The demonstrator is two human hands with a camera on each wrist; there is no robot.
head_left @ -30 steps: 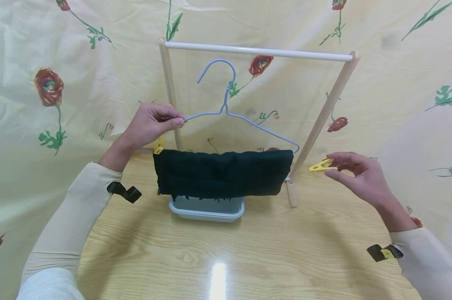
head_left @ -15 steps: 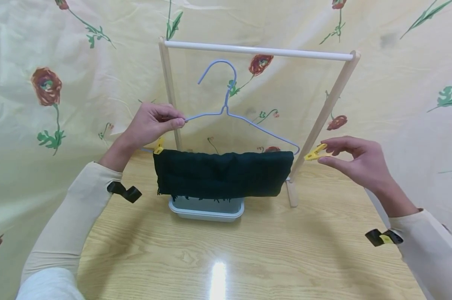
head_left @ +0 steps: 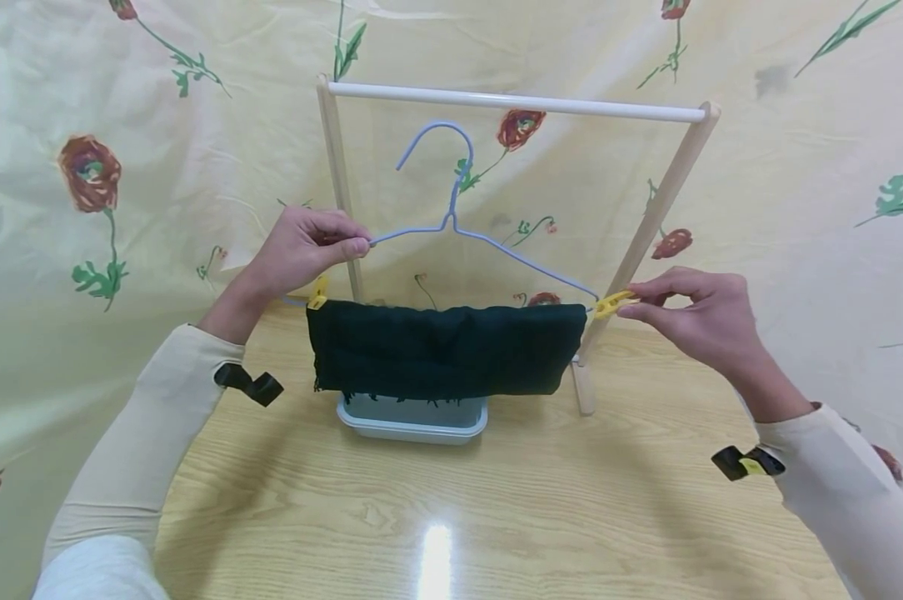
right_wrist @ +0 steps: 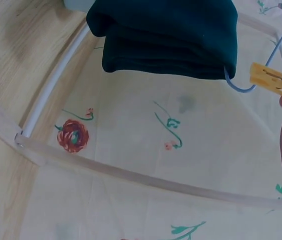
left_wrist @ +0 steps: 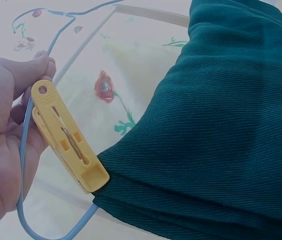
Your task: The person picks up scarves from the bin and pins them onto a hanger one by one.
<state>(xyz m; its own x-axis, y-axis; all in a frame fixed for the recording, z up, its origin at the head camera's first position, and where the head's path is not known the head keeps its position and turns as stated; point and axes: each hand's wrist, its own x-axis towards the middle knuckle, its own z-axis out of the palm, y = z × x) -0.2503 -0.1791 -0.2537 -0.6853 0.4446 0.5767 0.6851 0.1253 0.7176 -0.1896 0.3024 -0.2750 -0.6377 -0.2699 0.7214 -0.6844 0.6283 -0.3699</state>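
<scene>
A blue wire hanger [head_left: 526, 260] is held up by my left hand [head_left: 309, 242], which pinches its left shoulder between thumb and fingers. Over the hanger's bottom bar hangs a folded dark green scarf [head_left: 447, 350] with a fringed edge. One yellow clothespin [left_wrist: 71, 137] clips the scarf's left corner, just below my left hand. My right hand [head_left: 695, 321] pinches a second yellow clothespin [right_wrist: 269, 79] by its handles. Its tip overlaps the hanger's right bend, just beyond the scarf's right top corner.
Behind the hanger stands a wooden rack with a white top bar [head_left: 511, 102]. A pale blue-grey plastic basin [head_left: 414, 432] sits on the wood-grain table [head_left: 331, 517] beneath the scarf. A flowered cloth [head_left: 796, 208] covers the background.
My right hand has moved left and up, bringing its clothespin from the open space at right to the hanger's right end. The left hand, hanger and scarf have stayed nearly still.
</scene>
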